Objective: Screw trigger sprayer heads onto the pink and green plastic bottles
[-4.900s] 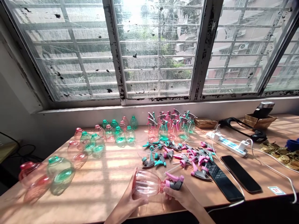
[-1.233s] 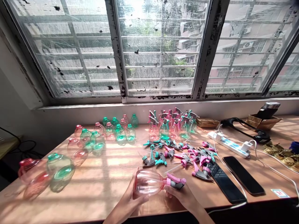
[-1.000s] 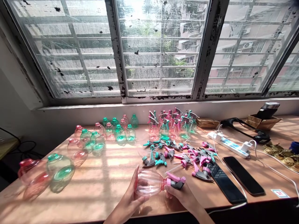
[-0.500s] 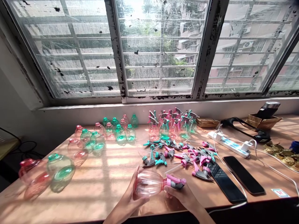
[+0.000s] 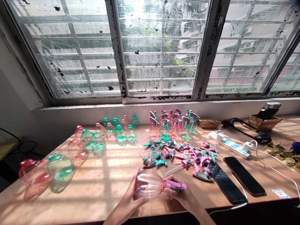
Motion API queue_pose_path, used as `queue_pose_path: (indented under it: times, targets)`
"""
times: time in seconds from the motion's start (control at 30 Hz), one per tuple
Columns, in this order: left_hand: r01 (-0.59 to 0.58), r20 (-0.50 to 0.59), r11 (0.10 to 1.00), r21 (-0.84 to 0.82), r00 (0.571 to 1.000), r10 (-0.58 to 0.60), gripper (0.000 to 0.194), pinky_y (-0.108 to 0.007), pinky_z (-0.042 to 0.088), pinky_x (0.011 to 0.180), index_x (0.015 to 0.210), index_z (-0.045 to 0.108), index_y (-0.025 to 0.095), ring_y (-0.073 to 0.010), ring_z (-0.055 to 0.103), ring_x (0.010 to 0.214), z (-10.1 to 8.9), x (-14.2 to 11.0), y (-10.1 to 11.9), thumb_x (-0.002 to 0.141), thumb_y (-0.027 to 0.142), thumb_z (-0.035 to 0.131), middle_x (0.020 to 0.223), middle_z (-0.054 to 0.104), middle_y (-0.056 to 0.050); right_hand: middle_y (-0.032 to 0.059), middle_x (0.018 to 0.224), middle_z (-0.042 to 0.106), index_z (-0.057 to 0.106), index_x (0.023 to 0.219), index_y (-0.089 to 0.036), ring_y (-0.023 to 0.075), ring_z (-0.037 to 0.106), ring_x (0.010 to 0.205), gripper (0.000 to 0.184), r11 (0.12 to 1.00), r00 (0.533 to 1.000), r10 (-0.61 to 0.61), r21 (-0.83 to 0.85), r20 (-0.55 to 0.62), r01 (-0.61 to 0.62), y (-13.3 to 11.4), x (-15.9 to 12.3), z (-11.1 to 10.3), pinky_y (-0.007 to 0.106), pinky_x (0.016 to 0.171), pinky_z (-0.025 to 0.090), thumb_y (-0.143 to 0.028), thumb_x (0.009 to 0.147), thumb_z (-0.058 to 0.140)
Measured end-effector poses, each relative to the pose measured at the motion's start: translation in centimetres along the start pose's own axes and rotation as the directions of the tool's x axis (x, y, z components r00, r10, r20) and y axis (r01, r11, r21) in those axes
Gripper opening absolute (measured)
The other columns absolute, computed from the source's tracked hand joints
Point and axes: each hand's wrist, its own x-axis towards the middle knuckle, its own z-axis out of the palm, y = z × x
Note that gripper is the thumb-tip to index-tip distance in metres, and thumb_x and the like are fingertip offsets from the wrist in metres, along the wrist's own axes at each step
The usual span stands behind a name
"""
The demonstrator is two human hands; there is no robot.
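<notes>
A clear pink spray bottle (image 5: 150,183) lies sideways between my hands near the table's front edge, its neck to the right. My left hand (image 5: 131,195) is wrapped round the base end. At the neck, my right hand (image 5: 179,193) grips the pink and grey trigger sprayer (image 5: 174,185), which sits on the bottle's mouth; some of its fingers are hidden behind. Just beyond lies a loose pile of trigger sprayers (image 5: 161,157) in pink, teal and grey.
Open pink and green bottles (image 5: 61,173) stand at the left. Spray bottles with heads fitted (image 5: 174,128) stand at the back. On the right are two phones (image 5: 245,176), a white power strip (image 5: 231,145), cables, a cardboard box (image 5: 264,122) and gold-coloured pieces (image 5: 284,156).
The sprayer head has turned slightly about the neck, and my right hand's fingers have shifted round it. The bottle has barely moved in my left hand.
</notes>
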Motion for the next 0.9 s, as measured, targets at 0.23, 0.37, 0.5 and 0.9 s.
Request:
queue_pose_path:
  times: [0.23,0.37,0.5,0.9]
  targets:
    - [-0.016,0.009,0.999,-0.038,1.0,0.016,0.118,-0.052,0.029,0.131,0.17,0.002,0.047,-0.0368,0.037,0.157,0.2,0.4,-0.2,0.087,0.043,0.087,0.179,0.025,-0.005,-0.003,0.063,0.063,0.066,0.091,-0.02,0.0146,0.054,0.055,0.039,0.999,0.998,-0.033,0.035,0.049,0.031,-0.8,-0.3,-0.2,0.029,0.055,0.041,-0.05,0.083,0.089]
    - [-0.014,-0.005,1.0,-0.028,1.0,0.014,0.128,-0.055,0.02,0.134,0.172,0.005,0.04,-0.0412,0.027,0.162,0.1,0.4,-0.2,0.079,0.045,0.093,0.18,0.024,-0.007,-0.0041,0.066,0.062,0.066,0.09,-0.019,0.0123,0.053,0.053,0.041,0.998,0.999,-0.019,0.066,0.038,0.017,-0.4,-0.1,0.1,0.028,0.055,0.042,-0.049,0.079,0.092]
    - [0.005,0.002,1.0,-0.017,1.0,-0.005,0.113,-0.054,0.035,0.127,0.172,0.015,0.035,-0.0408,0.043,0.152,0.1,0.1,0.2,0.086,0.05,0.087,0.161,0.054,-0.011,-0.0041,0.068,0.063,0.068,0.09,-0.019,0.0114,0.055,0.051,0.045,0.999,1.0,0.002,0.047,0.016,-0.003,-0.2,0.1,0.2,0.026,0.053,0.044,-0.049,0.072,0.097]
    - [0.013,-0.023,1.0,0.014,1.0,-0.013,0.125,-0.051,0.045,0.111,0.171,0.004,0.04,-0.0346,0.062,0.128,0.1,0.2,-0.2,0.082,0.05,0.091,0.134,0.067,-0.011,-0.0028,0.07,0.065,0.069,0.09,-0.019,0.0118,0.055,0.053,0.04,1.0,0.999,0.012,0.023,0.031,-0.012,-1.3,0.0,0.2,0.027,0.051,0.048,-0.047,0.075,0.095]
